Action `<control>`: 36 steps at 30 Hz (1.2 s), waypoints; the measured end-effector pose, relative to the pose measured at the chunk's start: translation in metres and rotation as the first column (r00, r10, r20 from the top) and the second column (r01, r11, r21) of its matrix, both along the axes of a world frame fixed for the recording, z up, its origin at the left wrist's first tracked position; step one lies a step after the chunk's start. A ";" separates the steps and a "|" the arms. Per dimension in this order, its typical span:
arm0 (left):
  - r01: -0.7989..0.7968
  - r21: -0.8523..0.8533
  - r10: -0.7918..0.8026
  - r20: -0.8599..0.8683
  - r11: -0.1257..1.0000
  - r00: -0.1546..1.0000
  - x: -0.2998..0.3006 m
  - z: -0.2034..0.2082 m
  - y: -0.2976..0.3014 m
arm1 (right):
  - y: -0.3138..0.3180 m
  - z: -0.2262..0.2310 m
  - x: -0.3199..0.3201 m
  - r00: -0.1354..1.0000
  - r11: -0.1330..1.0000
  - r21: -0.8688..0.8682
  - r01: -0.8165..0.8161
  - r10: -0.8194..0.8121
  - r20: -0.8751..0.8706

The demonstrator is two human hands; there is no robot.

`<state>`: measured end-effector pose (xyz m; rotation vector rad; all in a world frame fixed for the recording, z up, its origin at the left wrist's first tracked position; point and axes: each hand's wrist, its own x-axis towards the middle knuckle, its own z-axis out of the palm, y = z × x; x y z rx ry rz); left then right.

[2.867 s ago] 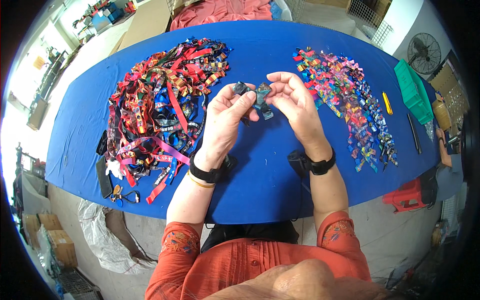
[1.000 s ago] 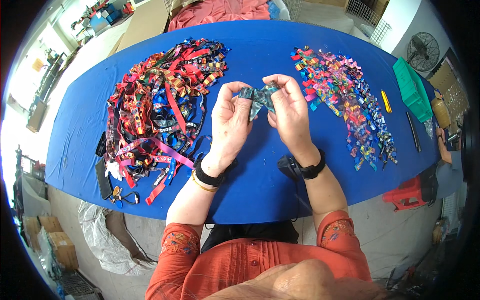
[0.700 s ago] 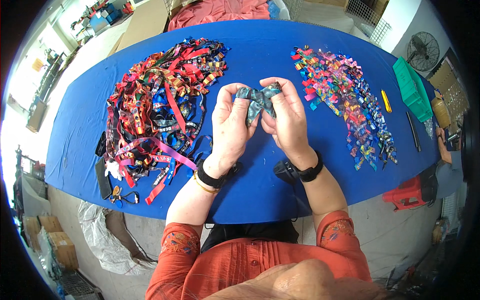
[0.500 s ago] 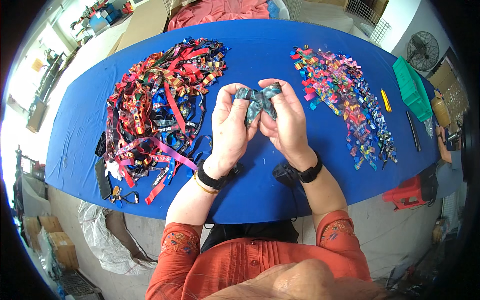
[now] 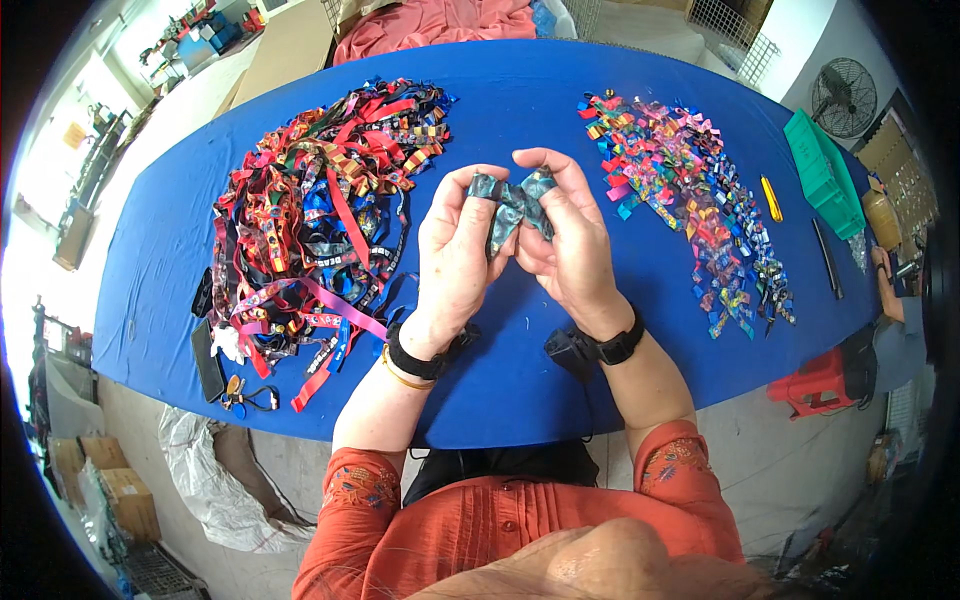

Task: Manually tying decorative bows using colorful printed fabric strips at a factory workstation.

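Note:
Between my two hands, above the middle of the blue-covered table [image 5: 520,100], is a dark teal patterned ribbon bow [image 5: 509,213]. My left hand [image 5: 456,236] pinches its left loop between thumb and fingers. On the other side my right hand [image 5: 569,235] grips the right loop, its thumb pressed on the front. Two ribbon tails hang below the crossing, partly covered by my fingertips. A large tangled heap of printed ribbons [image 5: 290,225], mostly red, black and blue, lies to the left. To the right spreads a pile of small colourful ribbon bows [image 5: 700,215].
Right of the bows lie a yellow cutter [image 5: 771,199] and a black rod [image 5: 828,260]. A green plastic bin [image 5: 825,175] stands at the right edge. Keys [image 5: 238,395] rest at the front left. Another person's arm [image 5: 887,285] shows at far right, near a red stool [image 5: 812,392].
Both hands keep hold of the bow and have shifted only slightly. The right index finger is a little more raised, and the bow has tilted a bit.

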<state>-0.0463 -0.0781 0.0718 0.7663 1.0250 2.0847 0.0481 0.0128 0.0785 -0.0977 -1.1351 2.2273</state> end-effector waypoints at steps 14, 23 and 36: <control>0.062 0.053 -0.061 -0.020 0.997 0.998 -0.004 -0.003 0.000 | 0.007 -0.011 -0.004 0.996 0.980 0.190 0.053 -0.066 0.062; -0.017 -0.003 0.017 -0.034 1.000 0.999 -0.002 -0.004 0.002 | 0.006 -0.015 -0.005 0.994 0.959 0.275 0.067 -0.088 0.064; -0.039 -0.042 0.042 0.059 0.998 0.997 0.004 0.000 0.000 | 0.002 -0.013 -0.003 0.998 0.993 0.118 -0.006 0.000 0.058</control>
